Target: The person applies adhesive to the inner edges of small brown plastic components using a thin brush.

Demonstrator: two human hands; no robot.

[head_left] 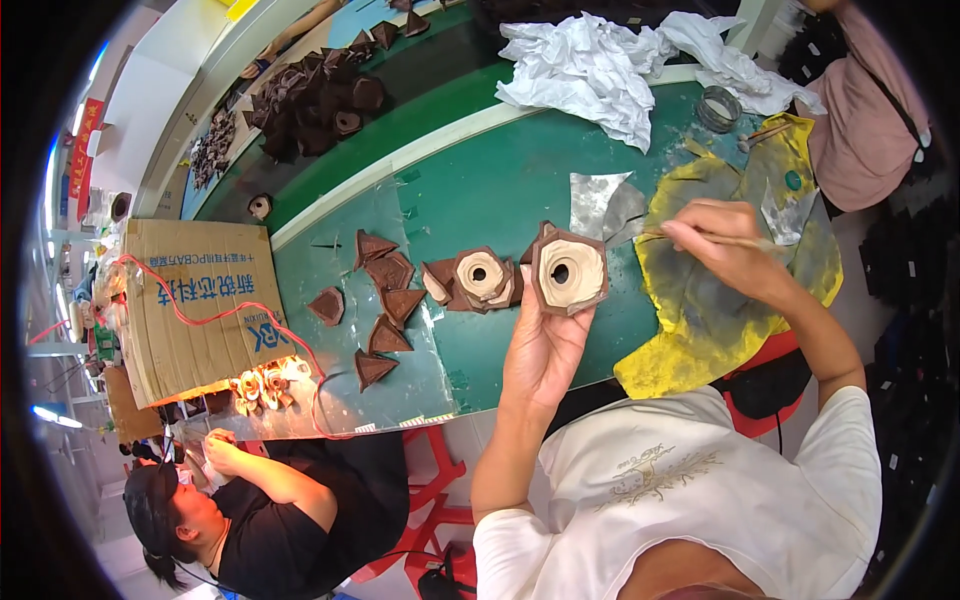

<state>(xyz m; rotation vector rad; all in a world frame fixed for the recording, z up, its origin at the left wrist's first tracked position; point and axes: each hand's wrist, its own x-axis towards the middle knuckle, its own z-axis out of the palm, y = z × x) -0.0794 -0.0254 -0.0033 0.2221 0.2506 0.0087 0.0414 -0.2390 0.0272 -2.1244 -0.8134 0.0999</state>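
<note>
My left hand (pixel 550 352) holds up a brown, many-sided piece (pixel 592 285) with a cream-coloured inner face and a dark round hole in its middle. My right hand (pixel 728 245) is closed around a thin brush (pixel 745 241), its tip pointing left toward the piece's right side; I cannot tell whether they touch. Just left of the held piece, a similar brown and cream piece (pixel 480 274) lies on the green table. Further left are several dark brown angular pieces (pixel 392 268) in a loose row, with a single brown piece (pixel 326 306) beside them.
A yellow, grey-stained cloth (pixel 700 340) covers the table's right end. Behind it sit a clear round container (pixel 717 108) and crumpled white paper (pixel 580 75). A cardboard box (pixel 200 330) stands left, near a seated co-worker (pixel 270 510). Brown pieces (pixel 310 100) heap beyond the pale divider.
</note>
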